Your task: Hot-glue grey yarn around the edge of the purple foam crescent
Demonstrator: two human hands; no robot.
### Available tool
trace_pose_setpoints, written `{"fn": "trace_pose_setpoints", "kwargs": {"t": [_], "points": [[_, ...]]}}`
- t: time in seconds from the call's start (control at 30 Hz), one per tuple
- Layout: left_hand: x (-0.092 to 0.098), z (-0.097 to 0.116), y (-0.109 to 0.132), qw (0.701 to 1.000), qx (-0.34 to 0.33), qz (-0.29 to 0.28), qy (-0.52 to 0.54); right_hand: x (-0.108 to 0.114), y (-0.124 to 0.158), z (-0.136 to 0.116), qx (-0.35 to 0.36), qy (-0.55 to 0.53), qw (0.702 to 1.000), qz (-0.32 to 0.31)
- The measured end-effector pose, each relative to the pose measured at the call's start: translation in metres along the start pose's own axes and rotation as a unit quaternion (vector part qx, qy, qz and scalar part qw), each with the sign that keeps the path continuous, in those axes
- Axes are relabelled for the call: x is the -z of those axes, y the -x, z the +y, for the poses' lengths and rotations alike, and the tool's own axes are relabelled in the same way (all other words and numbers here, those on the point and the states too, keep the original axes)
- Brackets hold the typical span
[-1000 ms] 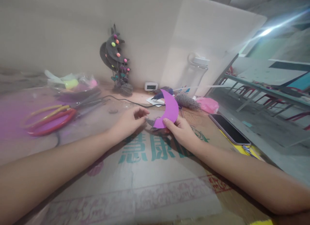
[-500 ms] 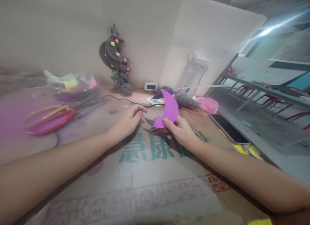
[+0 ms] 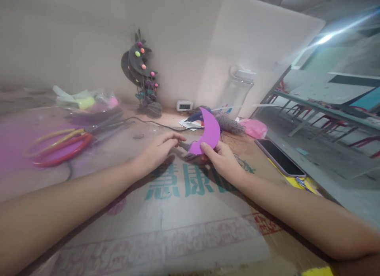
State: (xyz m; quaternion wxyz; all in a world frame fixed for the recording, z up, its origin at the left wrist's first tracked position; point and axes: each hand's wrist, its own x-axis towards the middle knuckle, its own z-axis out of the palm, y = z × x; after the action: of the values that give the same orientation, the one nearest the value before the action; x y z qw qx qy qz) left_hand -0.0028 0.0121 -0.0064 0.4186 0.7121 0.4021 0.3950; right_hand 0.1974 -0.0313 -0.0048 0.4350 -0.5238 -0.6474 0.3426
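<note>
A purple crescent cutout (image 3: 212, 129) is pinched by my right hand (image 3: 224, 159), thumb on its front near the lower end. Behind it a dark grey crescent-shaped piece (image 3: 185, 145) shows only its pointed tip and lower edge; the rest is hidden. My left hand (image 3: 162, 149) reaches in from the left, with thumb and fingertips closed at that grey tip. Just beyond the cutout lies a dark blue glue gun (image 3: 194, 117) with a black cord. A bundle of grey yarn (image 3: 230, 124) sits to its right.
Red-and-yellow-handled scissors (image 3: 63, 149) and a plastic bag of colourful bits (image 3: 89, 101) lie left. A decorated grey moon ornament (image 3: 142, 74), a small digital clock (image 3: 184, 106) and a clear bottle (image 3: 237, 90) stand behind. A phone (image 3: 280, 157) and pink plastic bag (image 3: 253, 128) are right.
My left hand has moved slightly right, its fingertips closing at the grey tip. The purple cutout in my right hand has shifted a little up and right.
</note>
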Motion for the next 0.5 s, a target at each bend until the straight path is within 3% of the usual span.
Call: {"fn": "trace_pose_setpoints", "kwargs": {"t": [0.13, 0.37, 0.5], "points": [[-0.0002, 0.0024, 0.0012, 0.998, -0.036, -0.025, -0.040, -0.0007, 0.0002, -0.0011, -0.005, -0.009, 1.000, 0.010], [-0.0029, 0.0046, 0.0044, 0.997, 0.019, -0.050, -0.051, -0.0005, 0.0017, 0.0012, 0.003, -0.029, 1.000, -0.010], [-0.0026, 0.0077, 0.0054, 0.997, 0.012, -0.048, -0.056, -0.0012, 0.0013, 0.0019, 0.010, -0.030, 0.999, -0.016]]}}
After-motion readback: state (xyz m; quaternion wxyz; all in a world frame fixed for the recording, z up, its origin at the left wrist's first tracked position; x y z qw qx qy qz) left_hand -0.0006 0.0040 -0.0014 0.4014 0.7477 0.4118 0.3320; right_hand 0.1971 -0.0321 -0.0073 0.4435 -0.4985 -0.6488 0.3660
